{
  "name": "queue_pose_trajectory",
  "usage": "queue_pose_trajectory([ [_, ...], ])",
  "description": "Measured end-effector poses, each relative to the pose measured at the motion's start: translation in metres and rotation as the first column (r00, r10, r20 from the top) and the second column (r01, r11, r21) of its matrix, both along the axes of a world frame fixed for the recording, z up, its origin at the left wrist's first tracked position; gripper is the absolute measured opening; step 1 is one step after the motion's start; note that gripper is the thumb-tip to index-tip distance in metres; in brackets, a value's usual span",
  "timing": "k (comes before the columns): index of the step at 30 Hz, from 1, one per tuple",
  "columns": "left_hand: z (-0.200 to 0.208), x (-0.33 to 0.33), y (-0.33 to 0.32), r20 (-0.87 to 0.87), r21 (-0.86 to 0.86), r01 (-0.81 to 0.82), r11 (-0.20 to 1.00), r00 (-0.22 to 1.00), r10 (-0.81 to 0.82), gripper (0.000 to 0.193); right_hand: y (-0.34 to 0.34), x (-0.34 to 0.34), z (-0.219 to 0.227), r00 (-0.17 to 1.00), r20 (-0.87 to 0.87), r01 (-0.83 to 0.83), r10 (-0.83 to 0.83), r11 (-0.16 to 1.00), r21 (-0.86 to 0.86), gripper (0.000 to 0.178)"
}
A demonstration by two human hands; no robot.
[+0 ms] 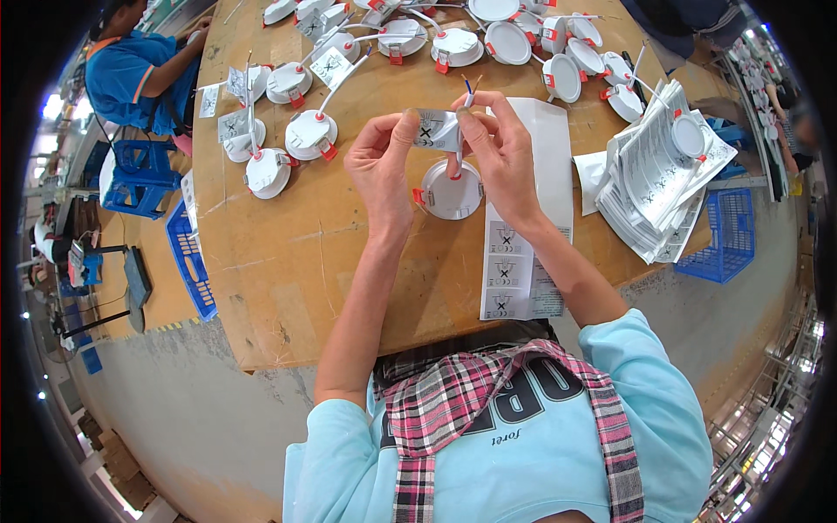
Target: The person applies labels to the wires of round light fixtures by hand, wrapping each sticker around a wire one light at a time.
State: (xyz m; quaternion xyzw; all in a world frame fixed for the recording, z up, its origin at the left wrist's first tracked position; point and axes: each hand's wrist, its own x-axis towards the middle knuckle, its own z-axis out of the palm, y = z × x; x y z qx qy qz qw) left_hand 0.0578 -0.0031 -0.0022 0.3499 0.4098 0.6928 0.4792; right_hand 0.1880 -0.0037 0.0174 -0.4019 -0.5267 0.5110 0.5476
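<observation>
A small silver-grey printed label [436,129] is stretched between my two hands. My left hand [386,166] pinches its left end between thumb and fingers. With thumb and fingers closed, my right hand [503,155] grips a white cable [470,98] where the label's other end meets it. Coloured wire ends stick up from the cable above my fingers. Below, a round white downlight [453,193] with red clips lies on the table. A white sheet of labels [504,279] lies under my right wrist, several labels still on its lower part.
Several white downlights [310,134] with cables, some tagged, spread over the far side of the wooden table [270,296]. A stack of label sheets [649,196] with a downlight on top lies at right. Blue crates [722,235] flank the table. A person in blue [131,78] works at far left.
</observation>
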Motion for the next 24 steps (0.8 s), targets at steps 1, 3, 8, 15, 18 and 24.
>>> queue_pose_trajectory([
  [1,0.000,0.000,0.000,0.003,0.015,0.018,1.000,1.000,-0.018,0.014,0.000,-0.001,0.000,1.000,-0.001,0.001,-0.001,1.000,0.000,0.022],
  [3,-0.001,0.001,-0.001,0.008,0.024,0.032,0.999,0.999,-0.033,0.014,-0.001,-0.002,-0.001,1.000,-0.014,-0.006,0.005,0.999,-0.042,0.022],
  [8,0.002,0.001,-0.002,0.016,0.054,0.103,0.993,0.994,-0.104,0.014,0.002,0.003,0.000,0.996,-0.056,-0.072,0.069,0.995,-0.061,0.024],
  [15,-0.005,-0.001,0.002,-0.015,0.019,0.134,0.991,0.991,-0.134,0.014,0.000,-0.003,0.007,0.994,-0.110,-0.031,0.022,0.997,-0.074,0.025],
  [18,-0.007,-0.005,0.003,-0.045,-0.012,0.106,0.994,0.993,-0.106,0.015,-0.003,-0.005,0.010,0.990,-0.137,0.000,-0.009,0.998,-0.062,0.026],
  [24,0.002,-0.001,0.000,0.031,-0.055,0.132,0.990,0.991,-0.131,0.018,-0.003,-0.006,0.004,0.991,-0.130,0.016,-0.024,0.998,-0.065,0.026],
])
